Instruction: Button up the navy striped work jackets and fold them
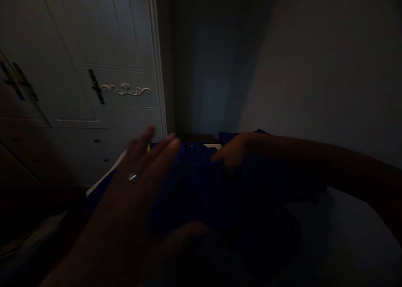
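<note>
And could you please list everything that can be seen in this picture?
wardrobe: one, whitish, left
door handles: three, dark, on wardrobe
scroll ornament: one, pale, right wardrobe door
drawer knobs: at least two, dark, low on wardrobe
wall: one, grey, right
blue cloth: count unclear, dark blue, centre
flat surface: one, brown, behind the blue cloth
pale surface: one, greyish, lower right
small patch: one, yellow-green, cloth's far left
dim item: count unclear, partly pale, lower left
ring: one, silvery, on a finger
left hand: one, shadowed, before the cloth
right hand: one, shadowed, on the cloth
</note>
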Demonstrator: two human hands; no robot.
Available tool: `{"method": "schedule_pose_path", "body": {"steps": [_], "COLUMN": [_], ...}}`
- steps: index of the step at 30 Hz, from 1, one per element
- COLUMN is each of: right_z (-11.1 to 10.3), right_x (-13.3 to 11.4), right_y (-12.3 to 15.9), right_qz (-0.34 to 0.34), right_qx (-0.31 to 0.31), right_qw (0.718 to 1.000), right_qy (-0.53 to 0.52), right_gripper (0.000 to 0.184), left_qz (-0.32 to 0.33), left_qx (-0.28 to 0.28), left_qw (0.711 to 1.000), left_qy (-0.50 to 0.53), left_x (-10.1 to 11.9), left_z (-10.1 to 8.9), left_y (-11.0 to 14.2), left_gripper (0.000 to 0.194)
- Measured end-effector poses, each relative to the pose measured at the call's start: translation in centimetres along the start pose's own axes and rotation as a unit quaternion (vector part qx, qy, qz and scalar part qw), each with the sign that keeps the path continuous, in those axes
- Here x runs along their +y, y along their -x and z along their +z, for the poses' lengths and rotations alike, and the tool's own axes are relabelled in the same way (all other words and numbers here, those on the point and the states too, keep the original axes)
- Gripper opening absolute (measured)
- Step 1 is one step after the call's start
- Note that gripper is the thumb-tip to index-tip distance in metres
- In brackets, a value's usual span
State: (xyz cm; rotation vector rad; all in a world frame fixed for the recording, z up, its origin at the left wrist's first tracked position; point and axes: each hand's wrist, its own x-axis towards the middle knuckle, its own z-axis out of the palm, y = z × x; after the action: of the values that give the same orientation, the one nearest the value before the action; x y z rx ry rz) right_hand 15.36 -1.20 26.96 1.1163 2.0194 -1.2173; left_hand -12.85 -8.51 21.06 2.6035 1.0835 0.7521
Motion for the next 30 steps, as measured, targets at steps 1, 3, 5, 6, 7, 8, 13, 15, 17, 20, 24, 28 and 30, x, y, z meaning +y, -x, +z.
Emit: {"method": "schedule_pose_path", "body": {"steps": [1,3,5,6,7,8,13,15,17,20,24,28,30], "right_z": [0.1,0.2,0.3,0.4,0.5,0.6,1.7,2.4,3.6,6.5,11.2,13.0,11.6], "right_x": [-0.3,-0.9,-1.1,-1.0,-0.7,-0.3,1.6,2.0,2.5,4.4,7.9,8.8,8.2], "right_y": [-0.4,-0.8,-0.9,-0.8,-0.8,-0.7,0.2,1.1,2.1,3.1,2.4,2.8,4.1], "right_qz": [-0.012,-0.027,-0.027,-0.022,-0.016,-0.01,-0.012,-0.009,0.0,-0.002,-0.018,-0.008,-0.017], "right_qx": [-0.011,-0.026,-0.029,-0.026,-0.022,-0.016,0.005,0.044,0.11,0.138,0.136,0.139,0.13], "right_qw": [1.0,0.999,0.998,0.999,0.999,1.0,1.0,0.998,0.991,0.979,0.955,0.953,0.963], "right_qy": [0.009,0.027,0.038,0.038,0.032,0.025,-0.01,-0.033,-0.072,-0.147,-0.262,-0.271,-0.237], "right_gripper": [0.028,0.026,0.028,0.029,0.03,0.03,0.023,0.026,0.04,0.061,0.077,0.062,0.045], "left_qz": [0.021,0.036,-0.001,-0.019,-0.033,-0.045,-0.071,-0.067,-0.065,-0.052,-0.039,-0.023,-0.032], "left_qx": [-0.039,-0.211,-0.405,-0.477,-0.528,-0.558,-0.521,-0.494,-0.465,-0.421,-0.4,-0.407,-0.404], "left_qw": [0.999,0.974,0.899,0.856,0.819,0.793,0.818,0.847,0.873,0.903,0.915,0.912,0.914], "left_qy": [0.005,0.068,0.164,0.198,0.222,0.24,0.234,0.182,0.131,0.071,0.03,0.034,0.029], "left_x": [0.8,1.1,0.1,-0.7,-1.5,-2.2,-2.5,-1.5,-0.4,0.8,1.8,2.3,2.3], "left_z": [-0.1,0.2,1.0,1.5,1.9,2.3,1.9,0.9,-0.1,-0.8,-0.5,-0.8,-1.8], "left_y": [-2.3,-7.0,-10.4,-11.4,-11.9,-11.9,-10.0,-9.7,-9.8,-10.2,-9.9,-8.8,-8.8], "left_gripper": [0.114,0.12,0.111,0.103,0.093,0.081,0.03,0.024,0.022,0.02,0.02,0.027,0.027]}}
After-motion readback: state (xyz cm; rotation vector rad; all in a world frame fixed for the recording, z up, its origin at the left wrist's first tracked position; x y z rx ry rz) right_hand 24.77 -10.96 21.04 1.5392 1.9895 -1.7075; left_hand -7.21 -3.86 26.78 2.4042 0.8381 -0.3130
